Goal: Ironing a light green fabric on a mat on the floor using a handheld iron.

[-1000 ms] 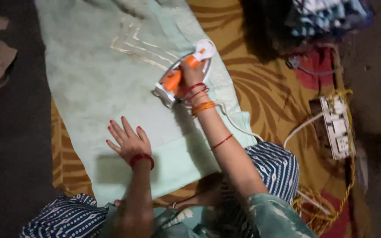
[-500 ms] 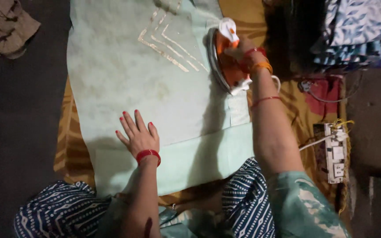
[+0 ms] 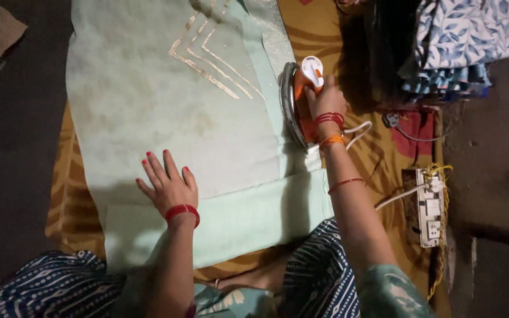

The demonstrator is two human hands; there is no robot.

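Head view: I am seeing my right hand [image 3: 324, 101] wrapping its fingers around the handle of the iron [image 3: 300, 104], which is standing tilted on its side at the right edge of the pale green cloth [image 3: 166, 118]. My left hand [image 3: 168, 185] is lying flat on the cloth near its lower fold, fingers spread wide and holding nothing. The cloth is lying over a patterned brown mat [image 3: 378, 159]. A white power strip [image 3: 429, 206] is sitting to the right, near folded clothes [image 3: 466, 41].
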